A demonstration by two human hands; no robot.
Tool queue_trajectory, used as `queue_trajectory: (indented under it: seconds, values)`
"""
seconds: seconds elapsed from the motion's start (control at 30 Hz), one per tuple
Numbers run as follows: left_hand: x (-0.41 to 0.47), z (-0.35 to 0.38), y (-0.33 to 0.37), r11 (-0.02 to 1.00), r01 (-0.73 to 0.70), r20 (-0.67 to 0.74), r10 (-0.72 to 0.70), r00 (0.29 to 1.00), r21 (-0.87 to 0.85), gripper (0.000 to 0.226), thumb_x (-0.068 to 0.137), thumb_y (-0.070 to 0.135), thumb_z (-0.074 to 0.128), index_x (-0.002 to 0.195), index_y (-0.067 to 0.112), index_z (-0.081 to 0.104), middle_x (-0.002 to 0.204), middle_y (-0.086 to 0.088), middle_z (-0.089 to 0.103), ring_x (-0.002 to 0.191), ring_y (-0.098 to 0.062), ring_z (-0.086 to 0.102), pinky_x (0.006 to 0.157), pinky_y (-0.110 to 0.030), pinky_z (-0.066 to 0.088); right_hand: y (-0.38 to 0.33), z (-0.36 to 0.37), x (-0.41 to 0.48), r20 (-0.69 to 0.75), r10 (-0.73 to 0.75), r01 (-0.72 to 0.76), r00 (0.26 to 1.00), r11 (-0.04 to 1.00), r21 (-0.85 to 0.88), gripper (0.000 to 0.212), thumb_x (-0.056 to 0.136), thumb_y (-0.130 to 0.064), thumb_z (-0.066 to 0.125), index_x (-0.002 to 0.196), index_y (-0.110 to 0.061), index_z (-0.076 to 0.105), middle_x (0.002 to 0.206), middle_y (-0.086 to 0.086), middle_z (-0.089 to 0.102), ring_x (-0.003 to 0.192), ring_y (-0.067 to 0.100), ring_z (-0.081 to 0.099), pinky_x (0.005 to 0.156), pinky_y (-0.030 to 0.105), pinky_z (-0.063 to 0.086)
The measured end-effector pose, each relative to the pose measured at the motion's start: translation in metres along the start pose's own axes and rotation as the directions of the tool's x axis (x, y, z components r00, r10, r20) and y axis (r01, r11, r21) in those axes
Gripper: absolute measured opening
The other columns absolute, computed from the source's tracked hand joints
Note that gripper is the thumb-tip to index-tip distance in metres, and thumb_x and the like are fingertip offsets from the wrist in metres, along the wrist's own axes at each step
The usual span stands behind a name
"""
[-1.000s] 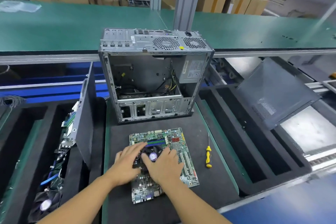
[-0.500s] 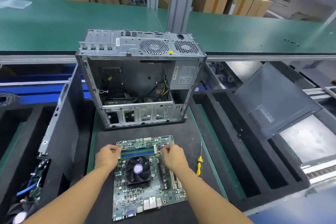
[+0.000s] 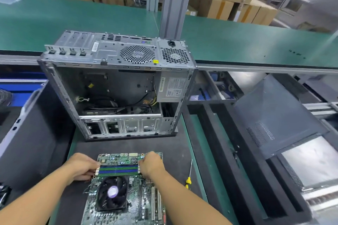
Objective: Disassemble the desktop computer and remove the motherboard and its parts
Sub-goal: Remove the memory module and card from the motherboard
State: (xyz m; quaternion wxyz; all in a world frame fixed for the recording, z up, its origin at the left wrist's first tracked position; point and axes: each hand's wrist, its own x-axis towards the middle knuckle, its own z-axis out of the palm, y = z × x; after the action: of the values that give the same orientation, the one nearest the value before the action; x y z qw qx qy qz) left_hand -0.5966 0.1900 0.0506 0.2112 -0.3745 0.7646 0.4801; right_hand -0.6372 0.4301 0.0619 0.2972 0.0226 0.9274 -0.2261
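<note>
1. The left hand (image 3: 82,167) curls its fingers on the left end of the memory sticks (image 3: 118,170).
2. The motherboard (image 3: 135,204) lies flat on the bench (image 3: 128,145), in front of the open case (image 3: 117,86); stiff, light, fragile, I think: hold edges only.
3. The right hand (image 3: 150,164) curls on the sticks' right end.
4. The screwdriver (image 3: 188,181) lies beside, untouched.
</note>
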Motion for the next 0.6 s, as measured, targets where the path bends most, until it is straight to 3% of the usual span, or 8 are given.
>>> queue_trajectory:
  seconds: [0.2, 0.33, 0.5, 0.6]
  values:
    - [0.006, 0.000, -0.004, 1.000, 0.012, -0.012, -0.012, 1.000, -0.013, 0.008, 0.085, 0.010, 0.076, 0.084, 0.003, 0.075, 0.079, -0.015, 0.075, 0.079, -0.028, 0.072, 0.063, -0.032, 0.060, -0.005, 0.001, 0.003, 0.052, -0.011, 0.017, 0.999, 0.994, -0.110, 0.025, 0.101, -0.016, 0.050, 0.107, 0.004, 0.063, 0.112, 0.021, 0.067, 0.099, 0.035, 0.068, 0.083, 0.041, 0.059]
    - [0.014, 0.003, -0.003, 0.999, 0.030, -0.052, -0.029, 0.998, 0.012, 0.010, 0.083, 0.009, 0.075, 0.078, 0.000, 0.073, 0.068, -0.013, 0.073, 0.064, -0.025, 0.069, 0.059, -0.032, 0.060, -0.007, 0.002, 0.006, 0.084, 0.020, -0.004, 0.996, 0.983, -0.186, 0.037, 0.093, -0.002, 0.056, 0.130, 0.000, 0.054, 0.124, 0.019, 0.061, 0.110, 0.034, 0.064, 0.078, 0.034, 0.052]
    - [0.020, 0.004, 0.000, 0.997, 0.073, -0.039, -0.072, 0.997, 0.020, 0.013, 0.081, 0.005, 0.075, 0.077, -0.005, 0.070, 0.063, -0.016, 0.070, 0.058, -0.028, 0.068, 0.066, -0.043, 0.063, -0.013, 0.004, 0.003, 0.058, 0.054, -0.041, 0.997, 0.979, -0.197, 0.027, 0.095, -0.009, 0.055, 0.118, 0.004, 0.056, 0.119, 0.021, 0.065, 0.108, 0.034, 0.066, 0.080, 0.037, 0.054]
    - [0.019, 0.005, 0.002, 0.995, 0.084, -0.043, -0.082, 0.996, 0.049, 0.015, 0.082, 0.006, 0.075, 0.075, -0.006, 0.069, 0.059, -0.015, 0.068, 0.050, -0.025, 0.063, 0.058, -0.036, 0.061, -0.015, 0.006, 0.001, 0.043, 0.081, -0.071, 0.996, 0.978, -0.195, 0.027, 0.094, -0.007, 0.053, 0.117, 0.007, 0.057, 0.114, 0.020, 0.067, 0.104, 0.034, 0.067, 0.075, 0.035, 0.053]
